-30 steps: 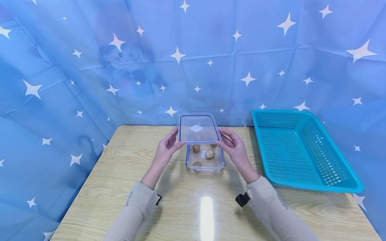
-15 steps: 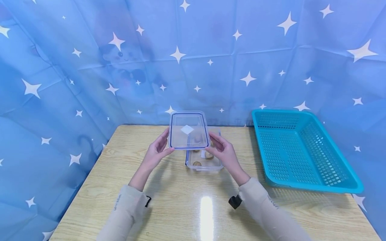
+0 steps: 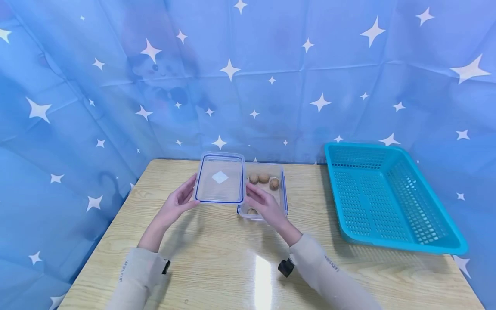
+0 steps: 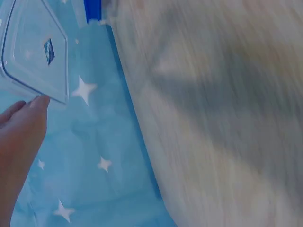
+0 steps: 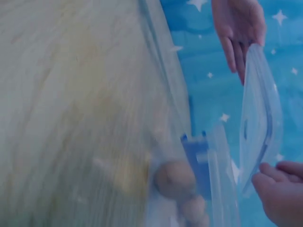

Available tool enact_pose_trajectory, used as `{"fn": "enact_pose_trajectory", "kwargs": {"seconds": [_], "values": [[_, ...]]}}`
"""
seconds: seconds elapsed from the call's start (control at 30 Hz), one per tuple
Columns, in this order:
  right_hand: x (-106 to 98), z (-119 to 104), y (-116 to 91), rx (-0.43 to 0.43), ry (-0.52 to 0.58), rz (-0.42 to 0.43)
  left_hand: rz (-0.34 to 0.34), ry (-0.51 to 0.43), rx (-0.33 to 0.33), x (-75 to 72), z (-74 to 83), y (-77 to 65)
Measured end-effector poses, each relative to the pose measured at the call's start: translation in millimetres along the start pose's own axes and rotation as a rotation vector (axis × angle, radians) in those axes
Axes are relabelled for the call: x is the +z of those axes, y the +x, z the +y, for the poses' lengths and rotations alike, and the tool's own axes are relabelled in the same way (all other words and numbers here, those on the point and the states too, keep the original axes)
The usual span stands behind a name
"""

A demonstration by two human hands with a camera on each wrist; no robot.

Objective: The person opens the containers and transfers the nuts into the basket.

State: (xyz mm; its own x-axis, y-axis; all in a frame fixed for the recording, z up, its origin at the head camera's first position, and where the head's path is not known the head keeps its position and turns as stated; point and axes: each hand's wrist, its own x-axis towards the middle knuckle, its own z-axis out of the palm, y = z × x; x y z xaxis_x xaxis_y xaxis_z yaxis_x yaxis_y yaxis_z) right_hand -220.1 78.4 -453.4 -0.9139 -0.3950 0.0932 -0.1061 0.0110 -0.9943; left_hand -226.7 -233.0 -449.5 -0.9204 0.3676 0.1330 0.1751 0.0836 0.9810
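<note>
A clear rectangular lid [image 3: 217, 189] with a blue seal and a white diamond-shaped label is held above the table between both hands. My left hand [image 3: 174, 206] grips its left edge, thumb at the near corner. At the right edge my right hand [image 3: 268, 207] pinches it, overlapping the food container [image 3: 285, 193] in the head view. Several walnuts [image 3: 263, 178] lie inside this clear, uncovered box; the hand hides part of it. In the right wrist view the lid [image 5: 258, 113] shows edge-on between the two hands.
A turquoise perforated basket [image 3: 360, 202] stands on the right of the wooden table [image 3: 217, 258]. Behind the table hangs a blue curtain [image 3: 271, 51] with white stars, close to the back edge.
Both hands have carried the lid left, from over the container to beside it, and a little lower in the last half second. More walnuts show now. Container and basket stay put.
</note>
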Motion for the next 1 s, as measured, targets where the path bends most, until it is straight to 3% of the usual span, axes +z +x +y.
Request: {"fn": "enact_pose_trajectory", "kwargs": {"seconds": [0.3,0.73,1.0], "values": [[28.9,-3.0,3.7,0.199,0.068,-0.089,-0.116,0.027,-0.087,-31.5,-15.2,-19.8],[62.7,7.2,1.4,0.314,0.059,-0.142,-0.206,0.11,-0.159,-53.9,-37.1,-39.8],[76.4,19.0,5.6,0.344,0.038,-0.094,-0.209,0.169,-0.213,-57.8,-46.6,-42.4]]}}
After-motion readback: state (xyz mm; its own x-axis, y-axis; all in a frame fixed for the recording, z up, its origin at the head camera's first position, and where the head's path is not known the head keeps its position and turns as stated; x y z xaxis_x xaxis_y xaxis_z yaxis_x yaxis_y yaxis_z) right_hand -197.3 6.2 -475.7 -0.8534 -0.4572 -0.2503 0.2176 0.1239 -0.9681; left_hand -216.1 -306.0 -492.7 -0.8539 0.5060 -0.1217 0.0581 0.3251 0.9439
